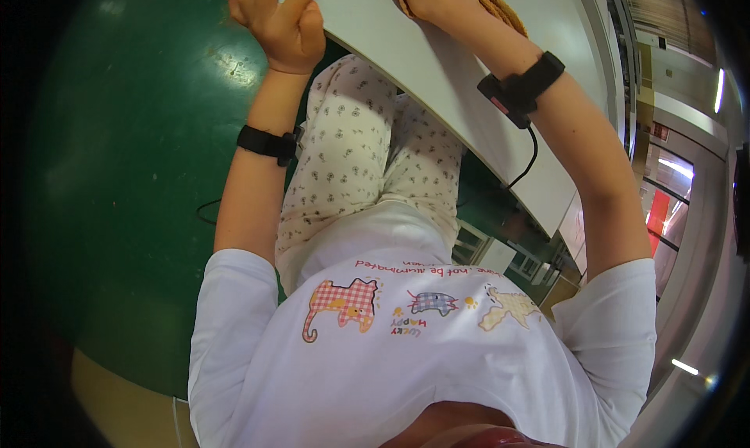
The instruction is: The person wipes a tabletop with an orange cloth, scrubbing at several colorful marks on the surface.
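Observation:
My left hand [284, 23] is at the top, by the edge of a white tabletop [433, 79]. Its fingers are bent and apart, and I see nothing held in them. A fingertip seems to rest at the table's edge. My right hand [436, 0] is on a brown cloth [498, 5] lying on the tabletop. The cloth shows on both sides of this hand, while the fingers are cut off by the frame's top. Each forearm wears a black strap, the left strap [266, 141] and the right strap [536, 82], with a small device.
A black cable [533, 158] hangs from the right strap's device over the tabletop. My legs in patterned trousers [345, 149] are partly under the table edge. Green floor [129, 184] spreads to the left. White furniture [498, 257] stands beyond the table at right.

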`<action>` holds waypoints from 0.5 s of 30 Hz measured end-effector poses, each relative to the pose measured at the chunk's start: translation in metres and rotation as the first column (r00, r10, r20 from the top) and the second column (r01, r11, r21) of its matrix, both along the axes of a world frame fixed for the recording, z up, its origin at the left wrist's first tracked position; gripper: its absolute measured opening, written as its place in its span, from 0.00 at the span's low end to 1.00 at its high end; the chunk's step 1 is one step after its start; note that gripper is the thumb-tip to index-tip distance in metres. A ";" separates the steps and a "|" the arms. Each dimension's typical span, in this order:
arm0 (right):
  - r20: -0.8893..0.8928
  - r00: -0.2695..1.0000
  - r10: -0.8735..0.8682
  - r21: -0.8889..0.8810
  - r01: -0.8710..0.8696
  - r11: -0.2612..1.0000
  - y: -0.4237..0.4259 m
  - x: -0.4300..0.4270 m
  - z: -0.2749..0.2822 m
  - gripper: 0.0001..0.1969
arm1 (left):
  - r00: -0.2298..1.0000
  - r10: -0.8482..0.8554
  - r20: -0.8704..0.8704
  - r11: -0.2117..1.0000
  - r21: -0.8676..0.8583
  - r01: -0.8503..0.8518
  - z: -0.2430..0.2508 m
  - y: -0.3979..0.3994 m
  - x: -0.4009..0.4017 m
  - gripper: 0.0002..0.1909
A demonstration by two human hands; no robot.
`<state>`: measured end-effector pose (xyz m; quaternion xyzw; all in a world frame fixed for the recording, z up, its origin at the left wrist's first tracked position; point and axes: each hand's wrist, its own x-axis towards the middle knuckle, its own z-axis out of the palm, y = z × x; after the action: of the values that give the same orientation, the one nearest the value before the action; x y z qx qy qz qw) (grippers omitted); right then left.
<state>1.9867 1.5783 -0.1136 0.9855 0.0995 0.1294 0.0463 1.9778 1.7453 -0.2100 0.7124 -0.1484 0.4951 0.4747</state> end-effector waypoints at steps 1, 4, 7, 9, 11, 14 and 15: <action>0.000 1.000 0.006 0.000 -0.006 1.000 0.003 0.008 0.000 0.30 | 1.000 0.006 0.000 1.000 0.000 -0.006 0.001 -0.001 -0.001 0.18; -0.021 1.000 0.006 0.020 -0.006 1.000 0.008 0.030 -0.006 0.30 | 0.997 -0.009 -0.081 0.999 0.036 0.012 0.002 0.002 -0.005 0.18; -0.003 1.000 0.025 0.011 -0.025 1.000 0.013 0.052 -0.007 0.30 | 0.996 -0.002 -0.084 0.999 0.051 0.006 0.002 0.007 -0.003 0.18; -0.023 0.999 -0.028 0.024 0.028 0.999 0.022 0.066 -0.004 0.29 | 0.997 0.009 -0.074 0.997 0.073 -0.004 0.004 0.015 -0.001 0.17; 0.062 0.998 0.004 -0.100 0.002 0.995 0.013 0.097 -0.008 0.29 | 0.996 0.011 -0.090 0.998 0.070 -0.004 0.006 0.017 0.004 0.17; 0.089 0.996 0.030 -0.102 -0.021 0.995 0.056 0.104 -0.021 0.27 | 0.988 0.029 -0.151 0.990 0.138 -0.008 -0.008 0.053 0.007 0.17; 0.044 0.999 -0.016 -0.036 0.018 0.999 0.066 0.103 -0.018 0.26 | 0.986 0.014 -0.163 0.989 0.150 0.011 -0.008 0.063 0.007 0.17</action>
<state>2.0896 1.6442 -0.1315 0.9823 0.0925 0.1485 0.0674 1.9848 1.8079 -0.2175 0.7845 -0.1452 0.4227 0.4299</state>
